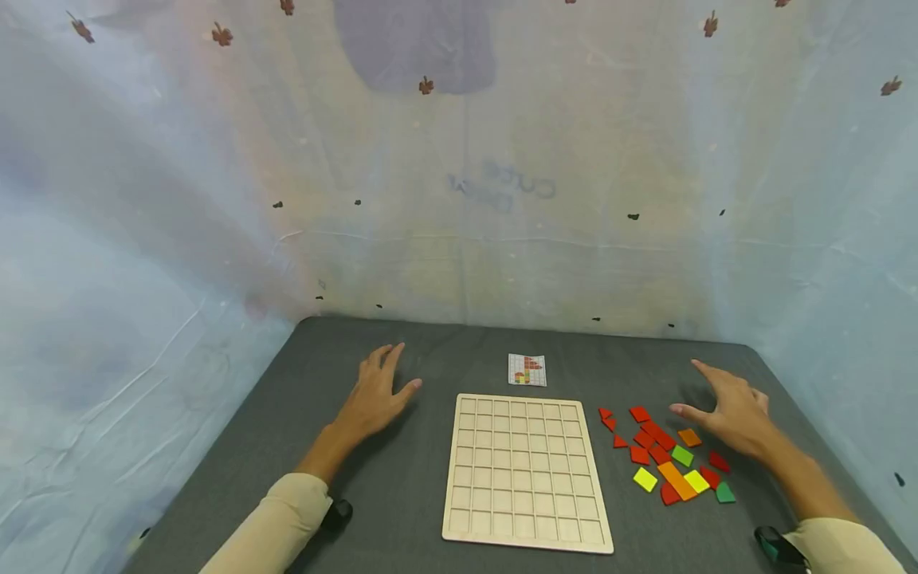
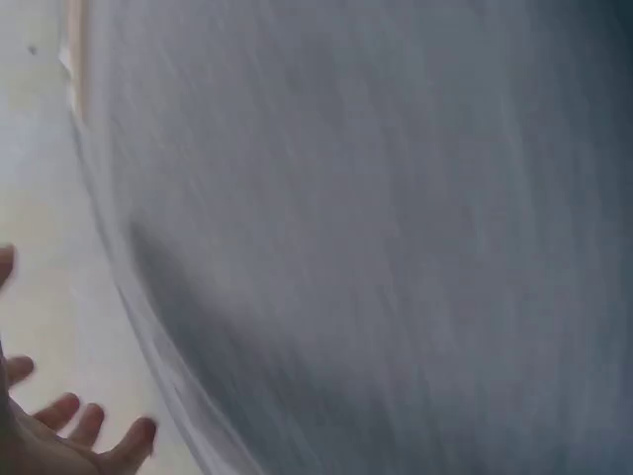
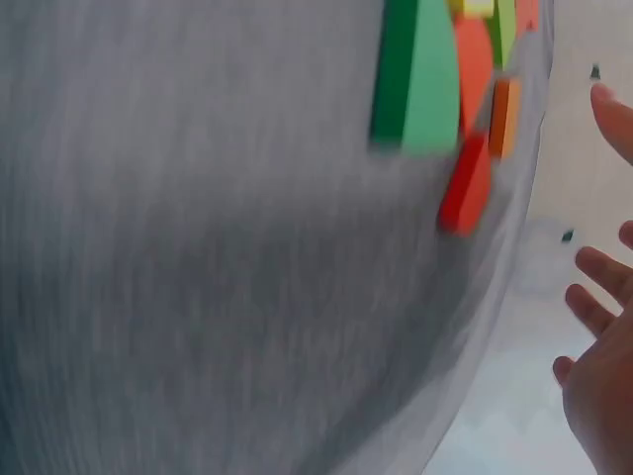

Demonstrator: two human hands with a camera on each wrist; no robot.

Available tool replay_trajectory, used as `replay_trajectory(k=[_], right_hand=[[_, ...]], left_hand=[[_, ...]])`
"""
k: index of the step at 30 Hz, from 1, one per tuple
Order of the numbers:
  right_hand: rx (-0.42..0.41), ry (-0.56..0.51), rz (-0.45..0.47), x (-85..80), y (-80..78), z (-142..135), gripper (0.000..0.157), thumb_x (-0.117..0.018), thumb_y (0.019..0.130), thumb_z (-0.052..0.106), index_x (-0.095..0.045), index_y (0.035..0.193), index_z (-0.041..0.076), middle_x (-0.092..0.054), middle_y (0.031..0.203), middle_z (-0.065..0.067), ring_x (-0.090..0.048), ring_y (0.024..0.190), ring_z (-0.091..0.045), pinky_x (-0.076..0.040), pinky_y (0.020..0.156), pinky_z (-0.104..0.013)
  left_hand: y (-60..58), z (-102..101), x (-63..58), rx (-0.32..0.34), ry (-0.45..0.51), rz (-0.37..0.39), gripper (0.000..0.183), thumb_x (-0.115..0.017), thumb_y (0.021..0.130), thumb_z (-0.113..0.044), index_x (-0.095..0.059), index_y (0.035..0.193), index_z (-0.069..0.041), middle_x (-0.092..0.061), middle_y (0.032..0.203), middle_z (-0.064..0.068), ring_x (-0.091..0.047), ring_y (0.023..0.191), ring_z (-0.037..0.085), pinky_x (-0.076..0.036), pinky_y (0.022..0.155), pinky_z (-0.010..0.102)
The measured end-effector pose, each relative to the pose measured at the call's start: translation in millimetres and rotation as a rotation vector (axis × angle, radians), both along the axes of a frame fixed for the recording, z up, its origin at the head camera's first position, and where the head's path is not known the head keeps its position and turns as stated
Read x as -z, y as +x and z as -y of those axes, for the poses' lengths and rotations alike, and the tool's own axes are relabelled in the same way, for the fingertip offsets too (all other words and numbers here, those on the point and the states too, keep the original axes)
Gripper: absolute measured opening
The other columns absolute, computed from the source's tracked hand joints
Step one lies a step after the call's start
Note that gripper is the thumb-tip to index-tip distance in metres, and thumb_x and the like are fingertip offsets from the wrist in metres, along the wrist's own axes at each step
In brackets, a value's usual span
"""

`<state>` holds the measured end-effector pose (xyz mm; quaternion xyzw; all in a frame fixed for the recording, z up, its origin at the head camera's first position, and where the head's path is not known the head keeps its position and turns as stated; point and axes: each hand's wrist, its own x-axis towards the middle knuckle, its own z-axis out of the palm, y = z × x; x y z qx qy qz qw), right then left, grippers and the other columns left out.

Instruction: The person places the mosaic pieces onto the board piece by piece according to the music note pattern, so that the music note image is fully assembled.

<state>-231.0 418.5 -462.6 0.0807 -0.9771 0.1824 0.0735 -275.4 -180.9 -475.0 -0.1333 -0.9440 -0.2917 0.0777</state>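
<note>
A square wooden grid board (image 1: pixel 529 470) lies on the grey cloth in the head view. To its right is a loose spread of flat coloured pieces, among them an orange strip (image 1: pixel 676 481), a yellow square (image 1: pixel 645 479) and a green piece (image 1: pixel 725 493). My right hand (image 1: pixel 735 410) hovers above the far right of these pieces, fingers spread and holding nothing. On the other side, my left hand (image 1: pixel 376 395) is over the cloth left of the board, its fingers loosely extended with nothing in them. A small printed card (image 1: pixel 527 371) with a coloured grid pattern lies behind the board.
Grey cloth (image 1: pixel 430 359) covers the table. A pale printed curtain (image 1: pixel 459 263) hangs behind it and along both sides. In the right wrist view, a red piece (image 3: pixel 465 186) and a green piece (image 3: pixel 432 84) lie near the table's edge.
</note>
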Motion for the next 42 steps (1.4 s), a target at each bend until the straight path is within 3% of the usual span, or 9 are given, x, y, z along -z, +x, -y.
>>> replay_trajectory(k=[5, 10, 14, 19, 28, 33, 38, 42], right_hand=[[-0.029, -0.033, 0.007, 0.9, -1.4, 20.6, 0.091, -0.078, 0.092, 0.053, -0.045, 0.156, -0.002, -0.047, 0.150, -0.037, -0.038, 0.129, -0.059, -0.027, 0.083, -0.064], [-0.078, -0.071, 0.023, 0.7, -0.7, 37.5, 0.073, -0.080, 0.093, 0.045, -0.059, 0.146, 0.000, -0.061, 0.135, -0.027, -0.049, 0.117, -0.045, -0.026, 0.080, -0.054], [-0.101, -0.094, 0.049, 0.5, -0.8, 49.5, 0.065, -0.079, 0.094, 0.042, -0.064, 0.141, 0.000, -0.068, 0.123, -0.018, -0.054, 0.112, -0.038, -0.026, 0.080, -0.049], [-0.100, -0.073, 0.078, 2.7, -3.3, 58.2, 0.063, -0.080, 0.093, 0.044, -0.068, 0.137, 0.001, -0.070, 0.114, -0.009, -0.057, 0.108, -0.033, -0.027, 0.079, -0.046], [-0.075, -0.045, 0.100, 7.0, -4.0, 61.0, 0.055, -0.081, 0.091, 0.046, -0.074, 0.125, 0.004, -0.067, 0.105, -0.006, -0.058, 0.098, -0.028, -0.027, 0.073, -0.043], [-0.101, -0.061, 0.080, 8.8, -3.7, 62.1, 0.041, -0.082, 0.092, 0.035, -0.077, 0.120, 0.006, -0.071, 0.108, -0.009, -0.062, 0.101, -0.032, -0.030, 0.074, -0.044], [-0.132, -0.088, 0.071, 9.4, -4.3, 64.2, 0.035, -0.080, 0.093, 0.020, -0.075, 0.124, 0.005, -0.075, 0.115, -0.011, -0.065, 0.107, -0.036, -0.030, 0.077, -0.043], [-0.107, -0.062, 0.071, 8.9, -4.0, 63.2, 0.036, -0.081, 0.092, 0.023, -0.076, 0.122, 0.004, -0.074, 0.113, -0.012, -0.061, 0.106, -0.035, -0.030, 0.075, -0.044]], left_hand=[[16.0, -20.2, -0.9, -0.007, 0.189, 0.092, 0.073, -0.067, 0.105, -0.033, -0.035, 0.165, -0.006, -0.034, 0.161, 0.029, -0.042, 0.143, 0.050, -0.044, 0.109, 0.072], [35.2, -36.8, -2.6, 0.010, 0.320, 0.163, 0.063, -0.071, 0.102, -0.033, -0.051, 0.156, -0.005, -0.052, 0.150, 0.021, -0.060, 0.130, 0.039, -0.056, 0.100, 0.058], [50.0, -47.2, -3.8, 0.042, 0.493, 0.292, 0.062, -0.073, 0.101, -0.030, -0.053, 0.153, -0.002, -0.055, 0.149, 0.021, -0.063, 0.130, 0.038, -0.062, 0.096, 0.048], [64.4, -56.0, -3.8, 0.070, 0.674, 0.398, 0.063, -0.071, 0.102, -0.023, -0.049, 0.153, 0.004, -0.051, 0.152, 0.028, -0.063, 0.130, 0.040, -0.062, 0.098, 0.046], [79.9, -62.4, -1.5, 0.028, 0.697, 0.468, 0.061, -0.069, 0.101, -0.019, -0.048, 0.152, 0.006, -0.053, 0.147, 0.028, -0.066, 0.124, 0.037, -0.064, 0.091, 0.042], [82.9, -63.1, 1.3, 0.019, 0.715, 0.479, 0.060, -0.070, 0.100, -0.018, -0.049, 0.152, 0.005, -0.056, 0.144, 0.027, -0.069, 0.119, 0.033, -0.065, 0.087, 0.041], [83.9, -64.5, 4.5, 0.035, 0.735, 0.495, 0.061, -0.070, 0.100, -0.019, -0.049, 0.152, 0.005, -0.056, 0.144, 0.026, -0.069, 0.117, 0.031, -0.066, 0.086, 0.042], [82.9, -66.2, 7.2, 0.043, 0.743, 0.505, 0.060, -0.070, 0.101, -0.019, -0.049, 0.152, 0.005, -0.058, 0.143, 0.026, -0.070, 0.116, 0.031, -0.066, 0.085, 0.041]])
